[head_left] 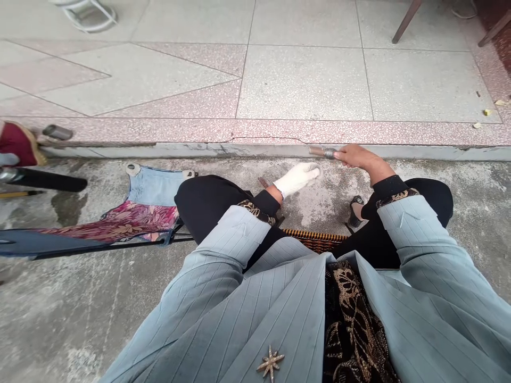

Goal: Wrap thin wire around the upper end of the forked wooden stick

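Note:
My right hand [355, 156] is bare and wrapped round one end of a short brown stick with wire wound about it [322, 153]. The stick points left, in front of the low step's face. To its lower left is my left hand [298, 180], in a white knitted glove, over the rough concrete. Its fingers are pressed together and curled. Whether anything lies inside them is hidden. The two hands are apart. Between my knees shows the edge of a woven orange and black seat [315, 239].
A folding chair with blue and red floral fabric [139, 218] stands at my left. Beyond it are a black cylinder [51, 179], a red shoe [18, 143] and a small grey cup-like piece [58, 132] on the tiled step [179, 129]. Furniture legs [407, 21] stand at the back right.

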`<state>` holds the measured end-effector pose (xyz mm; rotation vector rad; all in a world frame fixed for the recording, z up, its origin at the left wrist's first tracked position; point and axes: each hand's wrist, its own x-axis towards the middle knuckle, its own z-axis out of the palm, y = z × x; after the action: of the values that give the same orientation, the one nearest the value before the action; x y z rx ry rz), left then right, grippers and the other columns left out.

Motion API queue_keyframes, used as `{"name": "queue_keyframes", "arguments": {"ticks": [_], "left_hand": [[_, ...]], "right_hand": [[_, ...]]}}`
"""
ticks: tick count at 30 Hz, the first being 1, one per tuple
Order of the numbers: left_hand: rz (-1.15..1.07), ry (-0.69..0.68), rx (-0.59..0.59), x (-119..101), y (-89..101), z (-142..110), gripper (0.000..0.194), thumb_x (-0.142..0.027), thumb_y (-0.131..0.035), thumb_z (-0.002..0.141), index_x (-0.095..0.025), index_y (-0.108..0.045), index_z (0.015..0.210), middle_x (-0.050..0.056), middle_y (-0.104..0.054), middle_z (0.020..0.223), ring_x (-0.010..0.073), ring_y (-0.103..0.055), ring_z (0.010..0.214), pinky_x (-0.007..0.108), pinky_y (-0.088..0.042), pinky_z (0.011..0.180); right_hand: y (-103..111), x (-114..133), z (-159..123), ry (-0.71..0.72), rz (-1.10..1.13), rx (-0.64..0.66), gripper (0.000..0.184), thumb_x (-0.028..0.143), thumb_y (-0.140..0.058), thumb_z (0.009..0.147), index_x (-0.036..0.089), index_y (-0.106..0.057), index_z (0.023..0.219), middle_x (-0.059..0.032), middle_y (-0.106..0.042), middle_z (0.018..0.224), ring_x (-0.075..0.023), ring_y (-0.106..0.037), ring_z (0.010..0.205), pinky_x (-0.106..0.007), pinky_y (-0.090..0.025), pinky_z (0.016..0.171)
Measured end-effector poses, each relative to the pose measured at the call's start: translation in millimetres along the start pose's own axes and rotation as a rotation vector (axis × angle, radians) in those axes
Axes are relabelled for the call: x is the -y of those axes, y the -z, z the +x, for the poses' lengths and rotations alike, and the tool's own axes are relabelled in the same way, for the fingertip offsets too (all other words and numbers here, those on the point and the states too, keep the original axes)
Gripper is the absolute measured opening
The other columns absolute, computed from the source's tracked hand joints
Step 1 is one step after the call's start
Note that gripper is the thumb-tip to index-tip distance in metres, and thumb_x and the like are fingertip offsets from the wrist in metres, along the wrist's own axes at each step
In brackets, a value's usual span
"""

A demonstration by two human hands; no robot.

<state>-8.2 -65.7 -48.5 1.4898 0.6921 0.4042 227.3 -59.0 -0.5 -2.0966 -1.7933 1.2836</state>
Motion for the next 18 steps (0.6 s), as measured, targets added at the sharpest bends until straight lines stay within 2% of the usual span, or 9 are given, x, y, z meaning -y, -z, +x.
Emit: {"name": "queue_keyframes", "arguments": {"ticks": [3,5,7,10,13,15,18], "left_hand": [[-0.224,0.058,0.125,11,-12.9,1,0.037,-0.053,-0.06,0.087,-0.016,-0.055,0.084,-0.007,-0.039,0.056,0.0067,-0.029,0.044,0.02,-0.024,0.04],[-0.292,0.053,0.145,16,-16.0,4,0.04,-0.055,-0.063,0.084,-0.016,-0.056,0.084,-0.008,-0.036,0.054,0.0062,-0.026,0.043,0.02,-0.023,0.038],[-0.306,0.041,0.104,20,-15.0,8,0.036,-0.052,-0.063,0.085,-0.017,-0.055,0.083,-0.008,-0.037,0.055,0.0059,-0.026,0.042,0.019,-0.022,0.037],[-0.258,0.077,0.001,22,-9.7,12,0.026,-0.042,-0.057,0.09,-0.017,-0.053,0.082,-0.007,-0.038,0.053,0.0058,-0.026,0.041,0.019,-0.019,0.037],[-0.16,0.127,-0.081,18,-4.2,15,0.019,-0.031,-0.05,0.093,-0.017,-0.053,0.08,-0.007,-0.038,0.052,0.0057,-0.026,0.041,0.02,-0.02,0.04],[-0.073,0.134,-0.14,14,-0.1,16,0.017,-0.024,-0.051,0.091,-0.016,-0.054,0.077,-0.005,-0.041,0.053,0.0059,-0.029,0.043,0.021,-0.023,0.043],[-0.013,0.111,-0.191,8,10.1,17,0.015,-0.022,-0.053,0.089,-0.015,-0.054,0.076,-0.003,-0.048,0.059,0.0061,-0.033,0.046,0.022,-0.025,0.046]], "right_hand": [[8,3,-10,0.14,0.474,-0.099,0.045,0.061,-0.06,0.091,0.017,-0.056,0.083,-0.0025,-0.057,0.066,-0.0111,-0.049,0.053,-0.024,-0.042,0.053],[14,8,-21,0.265,0.738,-0.076,0.05,0.068,-0.059,0.088,0.018,-0.056,0.087,0.0,-0.053,0.063,-0.0104,-0.046,0.051,-0.023,-0.042,0.05],[17,11,-31,0.354,0.837,-0.005,0.055,0.072,-0.062,0.083,0.018,-0.056,0.087,0.0017,-0.05,0.06,-0.0098,-0.044,0.048,-0.023,-0.04,0.047],[18,12,-40,0.458,0.848,0.136,0.059,0.073,-0.071,0.074,0.016,-0.056,0.084,0.0019,-0.05,0.059,-0.009,-0.044,0.046,-0.022,-0.039,0.044],[18,6,-41,0.552,0.77,0.316,0.057,0.07,-0.071,0.076,0.015,-0.057,0.082,0.0011,-0.053,0.06,-0.0083,-0.045,0.047,-0.022,-0.037,0.045],[18,4,-40,0.564,0.635,0.488,0.052,0.065,-0.068,0.083,0.014,-0.059,0.084,0.0012,-0.054,0.062,-0.0076,-0.045,0.049,-0.021,-0.036,0.047],[18,6,-38,0.539,0.307,0.714,0.047,0.059,-0.068,0.086,0.013,-0.061,0.083,0.0016,-0.055,0.064,-0.0075,-0.046,0.053,-0.022,-0.037,0.051]]}}
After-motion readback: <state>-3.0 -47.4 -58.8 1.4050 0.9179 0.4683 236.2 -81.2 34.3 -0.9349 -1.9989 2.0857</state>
